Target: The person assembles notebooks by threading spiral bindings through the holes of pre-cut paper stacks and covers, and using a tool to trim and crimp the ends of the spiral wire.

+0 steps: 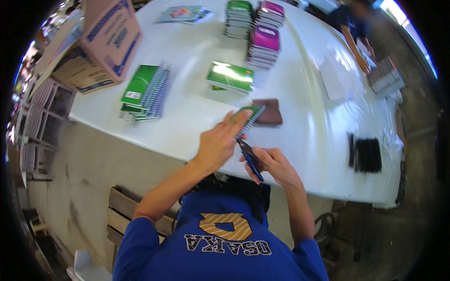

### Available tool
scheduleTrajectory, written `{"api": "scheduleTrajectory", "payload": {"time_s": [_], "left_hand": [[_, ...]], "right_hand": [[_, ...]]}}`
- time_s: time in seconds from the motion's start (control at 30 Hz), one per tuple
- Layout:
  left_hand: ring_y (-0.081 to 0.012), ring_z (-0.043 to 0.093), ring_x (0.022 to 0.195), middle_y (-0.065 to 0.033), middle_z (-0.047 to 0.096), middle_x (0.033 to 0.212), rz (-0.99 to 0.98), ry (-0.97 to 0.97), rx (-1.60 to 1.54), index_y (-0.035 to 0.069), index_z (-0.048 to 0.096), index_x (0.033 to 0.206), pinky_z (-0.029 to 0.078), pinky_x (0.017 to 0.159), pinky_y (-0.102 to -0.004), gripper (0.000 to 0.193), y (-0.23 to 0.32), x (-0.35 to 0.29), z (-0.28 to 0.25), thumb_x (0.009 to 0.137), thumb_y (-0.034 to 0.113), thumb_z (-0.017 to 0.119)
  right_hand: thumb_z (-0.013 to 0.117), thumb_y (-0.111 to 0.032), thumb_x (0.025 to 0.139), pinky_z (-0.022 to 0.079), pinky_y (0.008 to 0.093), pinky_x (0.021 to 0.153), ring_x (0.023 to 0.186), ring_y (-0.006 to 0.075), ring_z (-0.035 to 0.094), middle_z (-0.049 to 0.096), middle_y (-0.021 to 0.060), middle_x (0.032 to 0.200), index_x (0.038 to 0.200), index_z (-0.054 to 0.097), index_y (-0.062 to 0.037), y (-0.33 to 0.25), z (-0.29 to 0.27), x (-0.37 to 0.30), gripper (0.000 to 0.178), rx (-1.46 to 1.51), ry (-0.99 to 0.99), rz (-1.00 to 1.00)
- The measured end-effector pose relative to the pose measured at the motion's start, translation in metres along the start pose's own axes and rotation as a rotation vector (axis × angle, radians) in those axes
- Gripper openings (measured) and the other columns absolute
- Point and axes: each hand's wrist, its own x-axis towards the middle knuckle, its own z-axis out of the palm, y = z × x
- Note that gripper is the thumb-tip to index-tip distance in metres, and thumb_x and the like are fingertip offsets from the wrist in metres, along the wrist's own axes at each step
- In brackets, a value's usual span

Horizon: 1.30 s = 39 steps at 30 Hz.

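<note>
Near the front edge of the white table, my left hand (216, 143) is closed around a green spiral notebook (255, 114), tilted with its wire coil turned toward the right. My right hand (277, 167) grips a pair of pliers (251, 157) with blue handles. Their dark jaws are at the near end of the coil; whether they pinch the wire is too small to tell. Just behind the held notebook lies a flat brown pad (273, 112). A little farther off rests a short pile of green notebooks (230, 76).
More spiral notebooks (144, 91) are piled at left beside an open cardboard box (105, 51). Green stacks (238, 18) and purple stacks (264, 44) stand at the far side. Black strips (367, 154) lie at right. Beyond, another person (354, 28) handles a notebook stack (386, 76).
</note>
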Motion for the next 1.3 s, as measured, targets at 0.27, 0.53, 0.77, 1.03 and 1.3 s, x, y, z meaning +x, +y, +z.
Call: {"api": "scheduleTrajectory", "payload": {"time_s": [0.27, 0.53, 0.77, 1.03, 1.3], "left_hand": [[-0.0303, 0.059, 0.12, -0.0112, 0.062, 0.13, -0.004, 0.259, 0.385, 0.028, 0.054, 0.139, 0.054, 0.088, -0.0363, 0.065, -0.086, 0.033, -0.102, 0.079, 0.014, 0.074], [-0.0204, 0.047, 0.132, -0.0106, 0.051, 0.142, -0.168, 0.224, -0.778, 0.008, 0.051, 0.141, 0.035, 0.111, -0.0345, 0.078, -0.166, 0.042, -0.186, 0.083, 0.058, 0.065], [-0.0226, 0.038, 0.138, -0.0102, 0.039, 0.152, 0.03, 0.193, -1.324, 0.016, 0.042, 0.148, 0.035, 0.11, -0.0445, 0.082, -0.181, 0.051, -0.153, 0.079, 0.05, 0.073], [-0.0258, 0.042, 0.136, -0.0092, 0.044, 0.149, -0.696, 0.12, -0.799, 0.014, 0.038, 0.15, 0.033, 0.112, -0.0433, 0.07, -0.258, 0.052, -0.197, 0.096, 0.055, 0.052], [-0.0141, 0.052, 0.123, -0.0085, 0.057, 0.138, -0.662, -0.144, -0.466, 0.01, 0.048, 0.144, 0.037, 0.103, -0.0255, 0.051, -0.275, 0.023, -0.175, 0.098, 0.027, 0.061]], "right_hand": [[0.061, -0.017, 0.094, 0.049, 0.0391, 0.069, 0.077, 0.03, 0.06, 0.062, 0.0164, 0.092, 0.11, 0.062, 0.0013, 0.044, -0.049, 0.0, 0.024, -1.1, 0.679, -0.427], [0.079, -0.015, 0.079, 0.044, 0.044, 0.099, 0.118, 0.0323, 0.053, 0.053, 0.0163, 0.129, 0.13, 0.054, -0.0019, 0.034, -0.041, 0.03, 0.058, -0.843, 0.789, -0.648], [0.067, 0.005, 0.082, 0.04, 0.0376, 0.107, 0.128, 0.0238, 0.05, 0.055, 0.0092, 0.135, 0.135, 0.048, -0.0008, -0.088, 0.092, 0.175, 0.056, 0.39, -0.181, -0.685], [0.057, 0.013, 0.073, 0.051, 0.034, 0.087, 0.104, 0.0226, 0.064, 0.069, 0.0069, 0.109, 0.102, 0.071, -0.0099, -0.098, 0.144, 0.25, 0.04, -0.52, 0.325, -1.538], [0.069, -0.009, 0.08, 0.048, 0.0433, 0.076, 0.091, 0.033, 0.059, 0.063, 0.0128, 0.097, 0.101, 0.063, -0.0054, -0.062, 0.022, 0.228, 0.022, -0.925, 0.846, -0.996]]}}
